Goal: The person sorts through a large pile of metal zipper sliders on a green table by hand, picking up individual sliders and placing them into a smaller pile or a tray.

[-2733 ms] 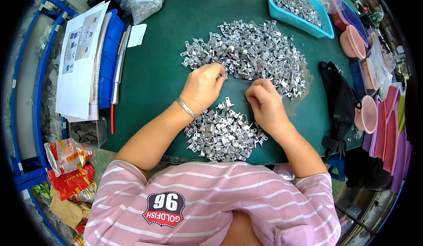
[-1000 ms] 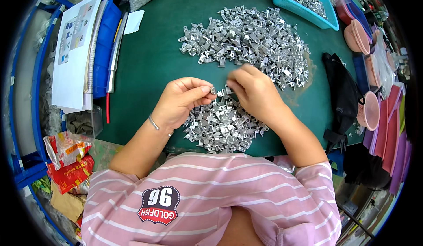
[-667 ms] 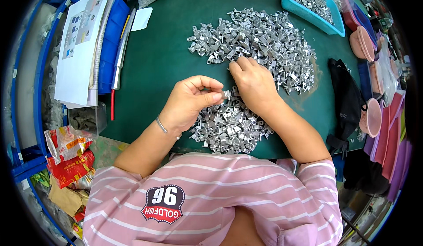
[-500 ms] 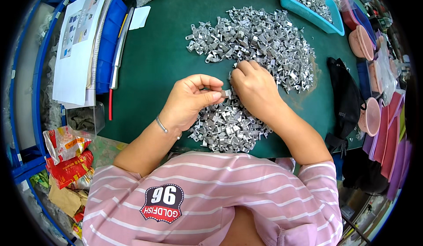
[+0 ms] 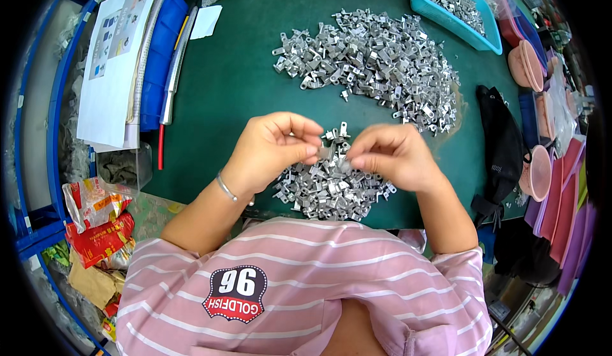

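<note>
Above the near heap of small bent metal brackets (image 5: 335,193), my two hands face each other, a short gap between their fingertips. My left hand (image 5: 274,144), with a metal bangle (image 5: 226,187) at its wrist, pinches one small metal bracket (image 5: 322,152) between thumb and forefinger. Thumb and fingers of my right hand (image 5: 396,155) are pressed together in a pinch. A blurred pale bit shows at their tips, too smeared to name, with the heap right behind it. Farther off lies a larger heap of similar brackets (image 5: 376,59), which neither hand touches.
A turquoise basket (image 5: 440,16) of metal parts stands at the back right. Along the right lie a black cloth item (image 5: 499,145) and pink baskets (image 5: 539,171). Papers (image 5: 115,69) lean on a blue bin (image 5: 155,75) at the left. The green tabletop (image 5: 223,81) lies beneath.
My right hand has come back from the near edge of the far heap to beside my left hand, now pinched. My left hand has barely moved and still holds its bracket.
</note>
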Tool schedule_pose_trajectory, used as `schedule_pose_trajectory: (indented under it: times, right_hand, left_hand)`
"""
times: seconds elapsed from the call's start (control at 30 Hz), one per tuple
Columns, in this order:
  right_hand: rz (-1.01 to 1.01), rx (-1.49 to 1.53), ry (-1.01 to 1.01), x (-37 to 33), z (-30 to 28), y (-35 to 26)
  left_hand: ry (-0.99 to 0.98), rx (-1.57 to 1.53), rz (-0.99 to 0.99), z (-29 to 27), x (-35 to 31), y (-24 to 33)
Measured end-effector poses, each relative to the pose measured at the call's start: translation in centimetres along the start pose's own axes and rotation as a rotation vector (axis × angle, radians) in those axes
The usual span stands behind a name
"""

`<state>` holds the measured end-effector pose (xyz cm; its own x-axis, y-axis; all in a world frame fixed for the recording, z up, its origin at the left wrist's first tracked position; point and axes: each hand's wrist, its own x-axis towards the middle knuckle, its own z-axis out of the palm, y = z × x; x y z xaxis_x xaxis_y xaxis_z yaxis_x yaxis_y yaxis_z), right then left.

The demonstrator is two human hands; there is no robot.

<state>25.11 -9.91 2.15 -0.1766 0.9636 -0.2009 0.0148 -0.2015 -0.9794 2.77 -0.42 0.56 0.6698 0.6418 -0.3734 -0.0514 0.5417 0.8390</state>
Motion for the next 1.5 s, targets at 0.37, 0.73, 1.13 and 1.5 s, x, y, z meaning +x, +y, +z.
schedule_pose_trajectory:
  times: [0.37,0.73,1.13,1.5]
  right_hand:
    - [-0.336,-1.307,0.474,5.0,1.4,2.5]
    - [0.062,0.010,0.411,2.6,-0.4,2.4]
    - [-0.170,0.423,0.292,0.8,-0.4,2.5]
    - [-0.227,0.437,0.310,0.7,0.0,2.8]
  left_hand:
    - [0.097,1.106,0.633,0.0,3.0,1.2]
    - [0.214,1.341,0.939,-1.0,7.3,-0.6]
    - [-0.042,0.315,0.106,0.8,4.1,0.6]
    - [-0.102,0.042,-0.044,1.3,2.7,1.3]
